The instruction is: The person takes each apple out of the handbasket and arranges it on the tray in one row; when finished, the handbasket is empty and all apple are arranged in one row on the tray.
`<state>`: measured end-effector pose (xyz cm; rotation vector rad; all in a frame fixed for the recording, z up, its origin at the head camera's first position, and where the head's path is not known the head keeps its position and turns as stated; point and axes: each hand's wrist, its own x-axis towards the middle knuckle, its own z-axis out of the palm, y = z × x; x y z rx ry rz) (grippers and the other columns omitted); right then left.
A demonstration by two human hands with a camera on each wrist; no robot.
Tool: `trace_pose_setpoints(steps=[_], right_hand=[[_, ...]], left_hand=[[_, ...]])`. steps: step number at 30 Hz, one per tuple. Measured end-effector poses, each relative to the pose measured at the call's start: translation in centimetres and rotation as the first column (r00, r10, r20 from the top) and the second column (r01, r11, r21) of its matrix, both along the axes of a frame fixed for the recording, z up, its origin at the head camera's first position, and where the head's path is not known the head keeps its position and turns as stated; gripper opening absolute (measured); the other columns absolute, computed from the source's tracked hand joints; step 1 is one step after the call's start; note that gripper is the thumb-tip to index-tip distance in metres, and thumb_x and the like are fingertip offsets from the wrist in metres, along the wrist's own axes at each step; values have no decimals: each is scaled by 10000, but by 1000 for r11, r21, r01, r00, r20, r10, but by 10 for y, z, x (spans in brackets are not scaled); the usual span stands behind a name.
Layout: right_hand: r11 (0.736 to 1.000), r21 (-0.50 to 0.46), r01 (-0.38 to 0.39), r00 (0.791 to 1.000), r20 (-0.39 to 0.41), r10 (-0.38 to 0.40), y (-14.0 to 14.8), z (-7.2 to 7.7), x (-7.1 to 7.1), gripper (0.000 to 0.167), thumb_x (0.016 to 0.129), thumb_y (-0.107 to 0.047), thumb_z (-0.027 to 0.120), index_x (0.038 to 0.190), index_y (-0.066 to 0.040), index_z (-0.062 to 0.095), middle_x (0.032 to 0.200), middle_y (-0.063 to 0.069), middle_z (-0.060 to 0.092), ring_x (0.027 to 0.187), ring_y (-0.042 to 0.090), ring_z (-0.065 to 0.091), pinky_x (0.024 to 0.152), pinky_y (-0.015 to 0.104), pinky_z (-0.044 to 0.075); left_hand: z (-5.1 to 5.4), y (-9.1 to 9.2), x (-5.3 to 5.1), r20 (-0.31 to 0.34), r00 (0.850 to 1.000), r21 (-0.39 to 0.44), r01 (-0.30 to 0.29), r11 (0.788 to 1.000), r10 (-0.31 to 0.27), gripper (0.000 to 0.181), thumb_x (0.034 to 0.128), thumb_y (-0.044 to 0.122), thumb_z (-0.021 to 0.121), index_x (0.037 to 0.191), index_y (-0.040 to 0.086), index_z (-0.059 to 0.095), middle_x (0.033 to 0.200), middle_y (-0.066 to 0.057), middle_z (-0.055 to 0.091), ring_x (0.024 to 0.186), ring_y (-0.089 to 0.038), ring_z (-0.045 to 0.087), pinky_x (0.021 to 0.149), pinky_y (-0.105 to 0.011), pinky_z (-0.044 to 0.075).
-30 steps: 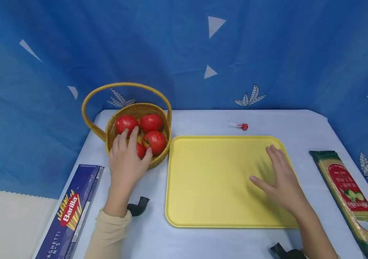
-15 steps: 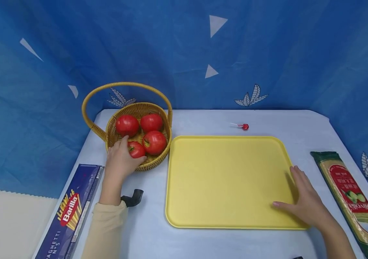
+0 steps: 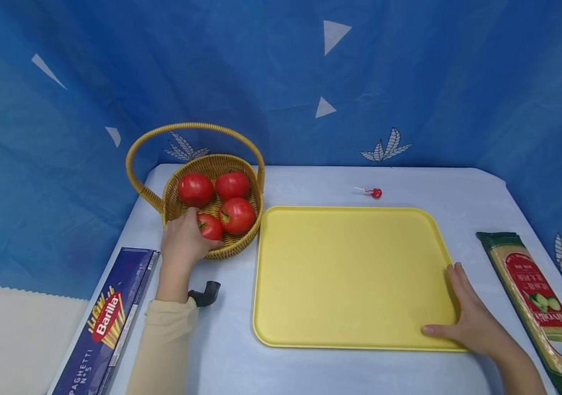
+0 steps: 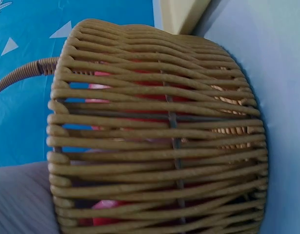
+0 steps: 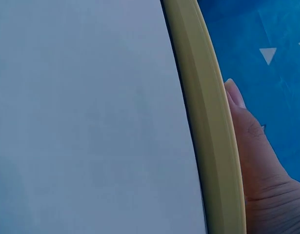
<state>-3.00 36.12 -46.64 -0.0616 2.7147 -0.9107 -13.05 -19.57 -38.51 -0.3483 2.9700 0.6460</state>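
My left hand (image 3: 182, 238) reaches over the near-left rim of a woven basket (image 3: 234, 249) and grips a red apple (image 3: 208, 226), thumb on its near side. Other red apples lie in the same basket: one at the back left (image 3: 195, 190), one at the back right (image 3: 232, 185) and one at the right (image 3: 237, 215). In the left wrist view the basket wall (image 4: 159, 131) hides most of that hand. My right hand (image 3: 476, 323) rests at the right edge of a yellow tray (image 3: 350, 274), its thumb extended over the tray's near-right corner. In the right wrist view the thumb (image 5: 254, 141) shows behind the tray's rim.
A blue spaghetti box (image 3: 108, 323) lies at the left table edge and a green-and-red pasta packet (image 3: 538, 302) at the right. A red lollipop (image 3: 376, 193) lies behind the tray. The basket's tall handle (image 3: 197, 126) arches above its back. Blue cloth (image 3: 281, 82) hangs behind.
My left hand has drawn back slightly and lowered, closing round the near-left apple. My right hand has come down and rightward from over the tray to its right edge.
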Motion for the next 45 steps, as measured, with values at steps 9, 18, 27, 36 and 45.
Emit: trace_pose_setpoints(steps=[9,18,27,36,45], right_hand=[[1000,-24,-19,1000,17,20,6,0,9,1407,695,-396,890,1555,-164,-199,1595,94,-332,1462,459,-255,1091,758,-62],[998,-43,-36,999,7,36,8,-2,14,1366,723,-354,880,1558,-203,-189,1599,76,-331,1460,456,-265,1092,752,-82],[996,-70,-48,999,-22,46,13,-3,18,1384,701,-297,897,1562,-223,-184,1602,85,-328,1445,480,-278,1079,733,-154],[998,-43,-45,999,-18,45,15,-5,19,1396,700,-300,898,1558,-217,-201,1592,104,-347,1432,492,-295,1064,732,-178],[998,-42,-46,999,9,47,10,-7,17,1404,699,-332,896,1550,-235,-215,1586,72,-362,1430,490,-302,1047,764,-154]], left_hand=[[-1,-1,3,-49,999,15,-5,1000,6,877,702,330,863,1367,-42,428,1311,-317,546,1235,-474,480,1185,-629,167],[-5,-3,4,-171,984,107,-29,994,47,894,709,234,853,1445,-14,410,1375,-296,483,1264,-481,405,1073,-626,309],[3,-2,7,-265,957,192,-68,979,119,935,722,191,843,1472,-24,327,1423,-251,454,1322,-419,348,997,-618,412],[23,15,15,-361,928,216,-11,976,90,934,697,220,856,1468,40,362,1436,-177,452,1342,-356,329,945,-608,450],[51,58,36,-461,886,224,164,961,-43,920,647,259,889,1430,90,437,1382,-115,510,1275,-307,395,862,-538,537]])
